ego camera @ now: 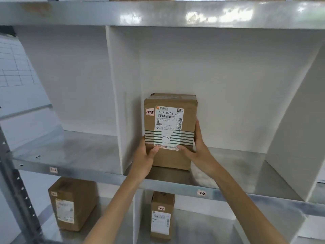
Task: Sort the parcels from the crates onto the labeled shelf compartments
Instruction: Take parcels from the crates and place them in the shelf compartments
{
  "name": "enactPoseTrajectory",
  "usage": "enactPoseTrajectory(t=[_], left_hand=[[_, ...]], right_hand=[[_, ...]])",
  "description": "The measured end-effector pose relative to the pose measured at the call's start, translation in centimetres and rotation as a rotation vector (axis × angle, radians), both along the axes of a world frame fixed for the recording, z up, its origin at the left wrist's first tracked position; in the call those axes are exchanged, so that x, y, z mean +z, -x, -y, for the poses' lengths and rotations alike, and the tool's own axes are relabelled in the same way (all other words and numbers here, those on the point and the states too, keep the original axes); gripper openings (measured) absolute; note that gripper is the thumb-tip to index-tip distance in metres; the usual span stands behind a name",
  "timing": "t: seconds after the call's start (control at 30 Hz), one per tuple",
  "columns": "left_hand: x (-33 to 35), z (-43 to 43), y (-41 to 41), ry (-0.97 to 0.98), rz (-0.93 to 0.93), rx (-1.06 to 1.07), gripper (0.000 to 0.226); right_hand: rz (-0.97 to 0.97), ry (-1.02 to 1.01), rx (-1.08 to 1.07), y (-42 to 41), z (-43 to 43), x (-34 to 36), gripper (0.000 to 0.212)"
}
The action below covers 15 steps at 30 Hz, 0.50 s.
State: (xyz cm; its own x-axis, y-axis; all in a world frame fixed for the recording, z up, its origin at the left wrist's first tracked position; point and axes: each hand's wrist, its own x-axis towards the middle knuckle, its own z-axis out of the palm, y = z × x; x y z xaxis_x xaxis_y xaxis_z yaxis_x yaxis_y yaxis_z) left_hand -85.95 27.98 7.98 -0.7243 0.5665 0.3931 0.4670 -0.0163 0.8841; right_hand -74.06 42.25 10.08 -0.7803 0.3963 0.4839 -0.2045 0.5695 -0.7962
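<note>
A brown cardboard parcel [169, 131] with a white shipping label and a small "1-2" sticker stands upright in the middle shelf compartment, close to its left divider. My left hand [145, 158] grips its lower left edge, thumb across the front. My right hand [197, 147] holds its lower right side, thumb on the label's bottom. The shelf edge [175, 186] below carries a "1-2" tag [201, 193]. No crates are in view.
The compartment to the left is tagged "1-1" [53, 170]. White dividers [117, 103] separate the bays. On the lower shelf stand two more parcels: one at left [72, 203], one in the middle [161, 219]. A steel upright [15, 182] runs down the left.
</note>
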Motion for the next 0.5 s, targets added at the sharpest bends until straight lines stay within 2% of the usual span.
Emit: enactPoseTrajectory(t=[0.5], left_hand=[[-0.52,-0.13,0.31,0.006,-0.001,-0.037,0.048]], right_hand=[[0.012,0.041,-0.067,0.52,0.58,-1.01,0.097]])
